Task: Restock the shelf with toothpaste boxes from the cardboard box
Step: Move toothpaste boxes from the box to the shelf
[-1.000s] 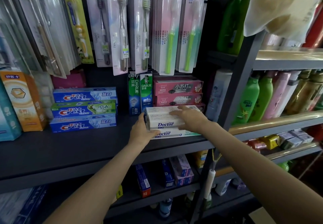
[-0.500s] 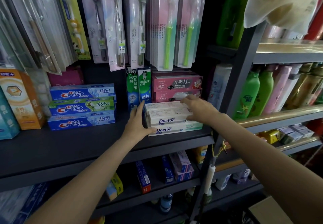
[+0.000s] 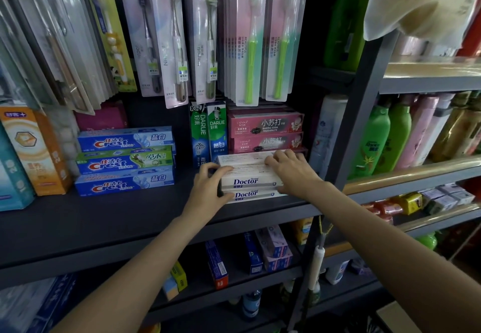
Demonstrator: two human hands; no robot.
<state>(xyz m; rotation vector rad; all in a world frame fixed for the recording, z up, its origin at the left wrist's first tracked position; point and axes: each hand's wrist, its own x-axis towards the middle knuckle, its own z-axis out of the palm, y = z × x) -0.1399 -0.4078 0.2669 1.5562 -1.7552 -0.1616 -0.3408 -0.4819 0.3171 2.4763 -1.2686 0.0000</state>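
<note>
Fingers of my left hand (image 3: 212, 185) curl round the left end of the upper Doctor toothpaste box (image 3: 250, 174), thumb on top, while my right hand (image 3: 292, 172) lies across its right end, fingers bent over the top. That box sits on a second Doctor box (image 3: 253, 195) at the front edge of the dark shelf (image 3: 117, 218), near its right end, just before the pink baking soda boxes (image 3: 264, 124). Crest boxes (image 3: 125, 161) are stacked further left.
</note>
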